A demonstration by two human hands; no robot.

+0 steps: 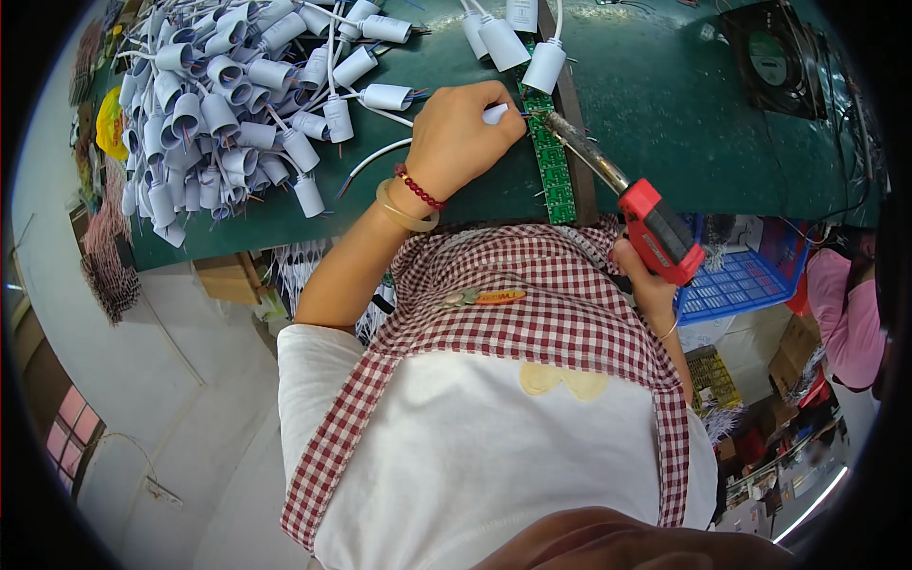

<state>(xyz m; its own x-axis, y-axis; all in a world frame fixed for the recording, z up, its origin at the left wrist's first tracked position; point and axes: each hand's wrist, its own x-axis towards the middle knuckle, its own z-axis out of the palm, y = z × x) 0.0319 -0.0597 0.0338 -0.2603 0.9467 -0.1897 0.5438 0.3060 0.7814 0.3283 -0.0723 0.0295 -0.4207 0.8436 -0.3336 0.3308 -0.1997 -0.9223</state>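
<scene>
My left hand [458,133] rests on the green work mat and pinches a white cylindrical socket part [495,113] with its wire against a long green circuit board strip [550,163]. A red bead bracelet and a pale bangle ring that wrist. My right hand [635,271] grips the red handle of a soldering iron [629,195]. Its metal tip reaches the top of the strip, right beside the part in my left fingers. Two more white sockets [524,52] lie just beyond the strip.
A large heap of white wired sockets [214,104] fills the mat's left. A black fan [781,57] stands at the far right. A blue crate [746,271] sits below the table's right edge. Another person in pink [850,313] is at the right.
</scene>
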